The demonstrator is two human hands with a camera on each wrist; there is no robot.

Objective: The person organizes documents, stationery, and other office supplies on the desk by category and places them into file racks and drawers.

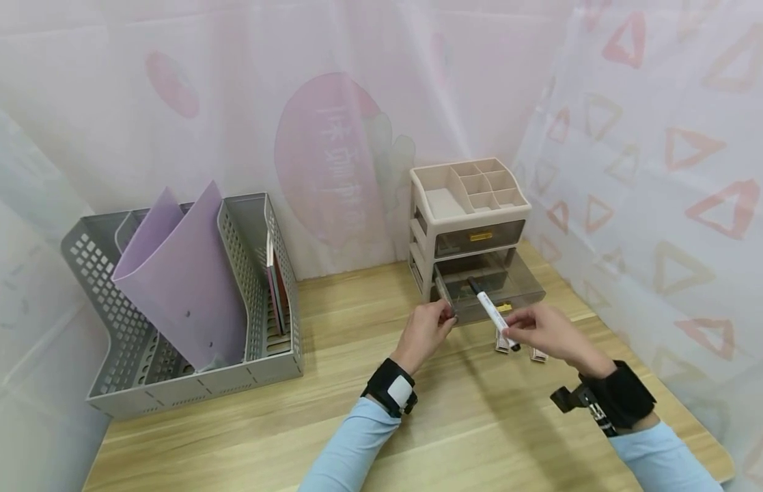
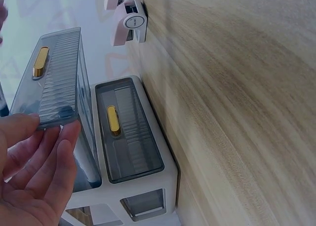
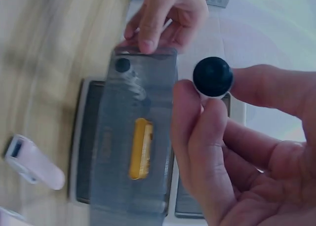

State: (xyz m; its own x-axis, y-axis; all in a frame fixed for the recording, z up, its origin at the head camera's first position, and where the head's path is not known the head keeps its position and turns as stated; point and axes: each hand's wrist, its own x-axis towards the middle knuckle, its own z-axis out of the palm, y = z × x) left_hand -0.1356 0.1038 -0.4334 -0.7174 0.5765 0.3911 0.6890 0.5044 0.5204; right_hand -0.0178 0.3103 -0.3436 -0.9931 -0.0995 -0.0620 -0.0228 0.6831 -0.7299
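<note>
A small beige cabinet [image 1: 421, 246] has smoky clear drawers, and its middle drawer [image 1: 527, 281] is pulled out. My left hand [image 1: 423, 335] grips that drawer's front left corner, with the thumb [image 2: 20, 126] on its front face and the fingers underneath. Between thumb and fingers, my right hand [image 1: 552, 336] pinches a white whiteboard marker [image 1: 493, 311] with black ends. The marker slants over the open drawer, its far black end above the drawer's inside. A dark round end [image 3: 122, 64] shows through the drawer's clear front, near the left hand.
Two small pink-and-white staplers [image 2: 134, 21] stand on the wooden table [image 1: 369, 383] before the cabinet. A grey file rack [image 1: 276, 372] at the left holds a purple folder [image 1: 184, 294] and thin books [image 1: 275, 294]. Patterned curtains [image 1: 664, 171] hang behind and at the right.
</note>
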